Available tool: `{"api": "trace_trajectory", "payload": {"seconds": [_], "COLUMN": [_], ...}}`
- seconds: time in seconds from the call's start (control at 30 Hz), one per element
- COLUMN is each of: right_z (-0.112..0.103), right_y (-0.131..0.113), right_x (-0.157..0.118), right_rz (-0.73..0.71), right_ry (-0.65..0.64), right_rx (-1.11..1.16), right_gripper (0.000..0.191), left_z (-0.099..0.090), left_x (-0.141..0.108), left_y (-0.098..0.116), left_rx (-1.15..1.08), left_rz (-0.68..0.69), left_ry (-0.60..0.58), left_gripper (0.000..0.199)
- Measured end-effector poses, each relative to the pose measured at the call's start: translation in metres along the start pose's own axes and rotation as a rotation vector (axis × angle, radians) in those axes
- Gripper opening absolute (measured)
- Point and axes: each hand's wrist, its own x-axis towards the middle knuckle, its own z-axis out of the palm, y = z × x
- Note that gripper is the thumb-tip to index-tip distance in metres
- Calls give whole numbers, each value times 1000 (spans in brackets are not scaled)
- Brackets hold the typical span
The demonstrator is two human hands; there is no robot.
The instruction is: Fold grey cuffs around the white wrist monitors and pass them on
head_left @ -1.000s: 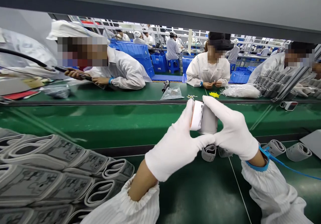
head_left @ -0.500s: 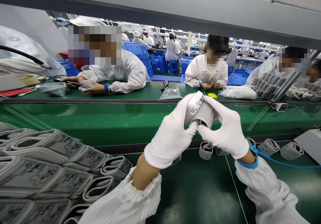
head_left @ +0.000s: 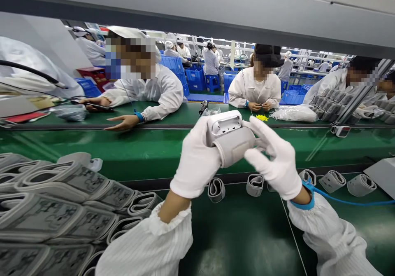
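Observation:
Raised over the green bench is a wrist blood pressure monitor (head_left: 236,146), a grey rolled cuff with a white housing (head_left: 225,123) whose open recess faces me. White-gloved, my left hand (head_left: 197,158) grips its left end, with the fingers partly hidden behind it. My right hand (head_left: 273,156), also gloved and wearing a blue wrist strap (head_left: 304,202), is at the cuff's right end with thumb and fingers apart. Whether its fingertips touch the cuff I cannot tell. Below the hands, a rolled grey cuff (head_left: 216,190) and another cuff (head_left: 254,185) stand on the bench.
Stacked grey cuffs (head_left: 61,214) fill the left side. More rolled cuffs (head_left: 332,181) stand at right, near a white box (head_left: 382,173). A blue cord (head_left: 348,202) runs rightward from my strap. Across the green divider (head_left: 138,148), co-workers sit. A grey beam (head_left: 185,8) crosses overhead.
The monitor has turned so its recess now faces me, and has moved slightly left with my left hand. My right hand's fingers have spread from the cuff. A co-worker's hand has opened over the far bench.

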Motion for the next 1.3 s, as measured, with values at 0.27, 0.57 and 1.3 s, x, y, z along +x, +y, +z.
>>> {"api": "trace_trajectory", "payload": {"seconds": [0.27, 0.57, 1.3], "right_z": [-11, -12, 4], "right_y": [15, 24, 18], "right_x": [8, 9, 4], "right_rz": [-122, -277, -96], "right_ry": [29, -71, -12], "right_rx": [1, -82, 1], "right_gripper": [47, 55, 48], "left_z": [-3, -8, -11], "left_x": [6, 2, 5], "left_y": [3, 10, 5], "left_rx": [-252, -271, -111], "left_rz": [-195, -227, -163], "left_ry": [-88, -72, -216], "left_gripper": [48, 27, 31]}}
